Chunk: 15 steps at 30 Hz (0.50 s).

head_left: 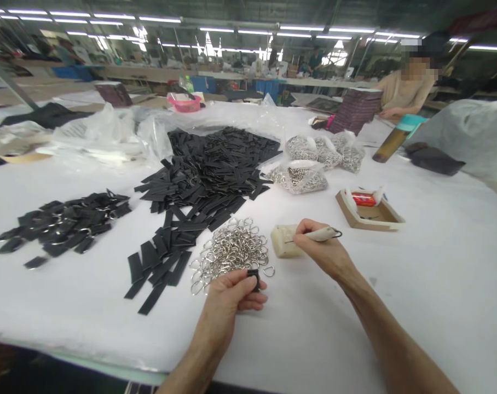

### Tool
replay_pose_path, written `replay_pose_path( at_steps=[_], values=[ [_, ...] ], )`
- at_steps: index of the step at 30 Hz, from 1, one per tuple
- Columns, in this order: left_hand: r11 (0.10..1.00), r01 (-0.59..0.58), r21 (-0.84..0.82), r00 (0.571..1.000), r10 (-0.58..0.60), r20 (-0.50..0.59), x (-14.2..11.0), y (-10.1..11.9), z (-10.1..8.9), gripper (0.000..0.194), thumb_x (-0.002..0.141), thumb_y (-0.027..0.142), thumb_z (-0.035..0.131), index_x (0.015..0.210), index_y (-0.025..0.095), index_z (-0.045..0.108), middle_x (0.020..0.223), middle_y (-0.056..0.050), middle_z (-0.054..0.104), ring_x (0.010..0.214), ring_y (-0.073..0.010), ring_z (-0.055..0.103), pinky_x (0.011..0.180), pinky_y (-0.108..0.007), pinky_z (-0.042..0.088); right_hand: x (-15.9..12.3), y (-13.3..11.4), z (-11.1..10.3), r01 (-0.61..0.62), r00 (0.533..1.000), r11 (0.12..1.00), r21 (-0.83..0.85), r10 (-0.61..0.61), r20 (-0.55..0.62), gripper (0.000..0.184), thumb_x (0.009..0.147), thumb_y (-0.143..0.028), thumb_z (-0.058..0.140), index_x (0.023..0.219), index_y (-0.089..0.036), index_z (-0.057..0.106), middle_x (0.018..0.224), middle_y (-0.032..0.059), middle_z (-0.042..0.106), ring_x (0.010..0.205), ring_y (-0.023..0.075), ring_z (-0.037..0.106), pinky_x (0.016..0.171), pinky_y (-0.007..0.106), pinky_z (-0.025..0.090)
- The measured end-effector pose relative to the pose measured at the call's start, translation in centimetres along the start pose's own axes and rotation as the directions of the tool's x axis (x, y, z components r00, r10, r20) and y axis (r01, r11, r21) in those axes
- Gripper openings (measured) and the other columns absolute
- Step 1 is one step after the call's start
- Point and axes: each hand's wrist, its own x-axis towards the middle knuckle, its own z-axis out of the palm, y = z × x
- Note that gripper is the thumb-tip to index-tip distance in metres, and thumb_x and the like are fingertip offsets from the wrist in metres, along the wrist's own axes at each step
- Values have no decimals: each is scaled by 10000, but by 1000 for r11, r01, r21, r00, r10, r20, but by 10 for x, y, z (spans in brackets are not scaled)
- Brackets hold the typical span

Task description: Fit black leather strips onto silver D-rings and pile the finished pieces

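Observation:
My left hand (238,293) pinches a short black strap piece (253,278) between thumb and fingers, just in front of a heap of silver D-rings (236,246). My right hand (320,246) grips a pale-handled tool (321,234) with a thin metal tip, like an awl or glue applicator. Its tip reaches a yellowish-white block (284,241) on the table. One loose D-ring (269,271) lies beside the heap. Flat black strips (162,257) spread to the left of the rings. Farther left lies a pile of folded black pieces with rings (63,221).
Behind the strips rises a large black strip pile (219,158). Bags of rings (300,178) stand at its right. A small cardboard box (369,219) holds a red packet. A bottle (396,139) leans farther back. A person (412,87) sits across the table near stacked dark bundles (355,111).

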Motion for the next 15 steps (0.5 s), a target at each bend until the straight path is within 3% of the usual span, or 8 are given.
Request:
replay_pose_path(
  at_steps=[15],
  values=[
    [1000,-11,-11,1000,12,27,-2,-1,-2,174,652,264,701,684,99,657,729,-75,685,549,-134,631,536,-218,519,3,9,0,-17,1000,997,79,16,11,140,701,-278,532,611,-186,477,510,-61,385,486,88,299,450,230,204]
  ],
)
